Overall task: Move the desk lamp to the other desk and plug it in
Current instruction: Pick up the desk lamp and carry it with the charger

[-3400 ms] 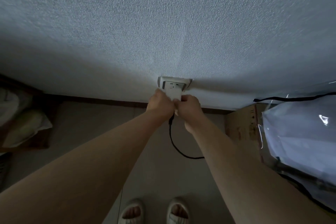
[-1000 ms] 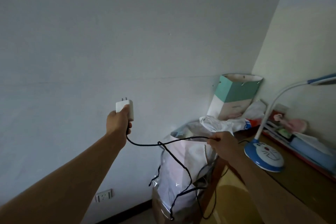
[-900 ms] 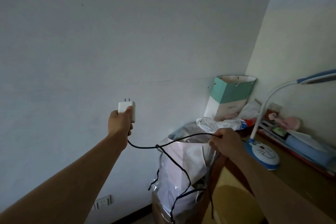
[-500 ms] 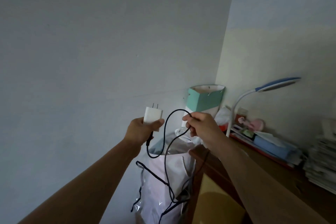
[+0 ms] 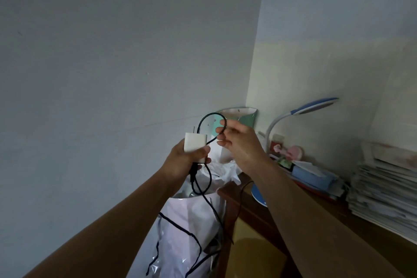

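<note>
Near the worktop [image 5: 259, 216] corner, my hands have closed together: left hand [image 5: 182, 160] clamped on the white plug adapter [image 5: 195, 145], right hand [image 5: 239, 140] pinching a fresh cable [image 5: 203, 124] loop. Coiling has begun; desk lamp [image 5: 293, 119] stands behind, unplugged.

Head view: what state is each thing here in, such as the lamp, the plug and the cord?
Desk lamp: standing on the desk, unlit.
Plug: unplugged, prongs up, in left hand.
Cord: looped, pinched by right hand, rest hanging slack.
Teal paper bag: upright, open.
Paper stack: piled on the desk.
</note>
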The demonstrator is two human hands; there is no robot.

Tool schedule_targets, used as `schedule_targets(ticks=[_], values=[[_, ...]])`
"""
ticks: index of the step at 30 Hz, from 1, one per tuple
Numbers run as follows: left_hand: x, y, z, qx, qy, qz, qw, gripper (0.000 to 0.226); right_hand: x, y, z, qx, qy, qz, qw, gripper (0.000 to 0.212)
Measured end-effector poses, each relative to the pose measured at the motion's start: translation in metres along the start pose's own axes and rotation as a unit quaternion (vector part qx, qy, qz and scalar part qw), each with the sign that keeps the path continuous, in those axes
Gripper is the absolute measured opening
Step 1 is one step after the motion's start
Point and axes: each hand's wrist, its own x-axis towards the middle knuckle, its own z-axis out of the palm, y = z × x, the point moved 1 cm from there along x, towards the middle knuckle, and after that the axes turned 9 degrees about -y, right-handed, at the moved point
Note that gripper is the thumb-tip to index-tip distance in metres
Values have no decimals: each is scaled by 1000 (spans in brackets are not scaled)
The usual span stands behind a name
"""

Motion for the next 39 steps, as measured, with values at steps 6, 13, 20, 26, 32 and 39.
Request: schedule_targets(ticks=[6,13,20,26,32,39], values=[[15,4,-4,-57,59,34,996,11,-21,34,-12,-130,-102,135,977,42],[24,12,-7,-104,124,43,986,25,-38,65,-9,-262,-331,198,885,27],[27,27,-34,-139,198,51,969,18,-36,87,-55,-370,-273,201,865,19],[21,15,-58,-12,188,17,982,19,-10,77,-97,-441,-47,101,891,3],[27,-11,-55,146,112,-31,982,25,29,63,-106,-281,118,192,933,33],[57,-40,-40,123,68,-72,987,21,48,52,-83,-212,145,153,954,22]])
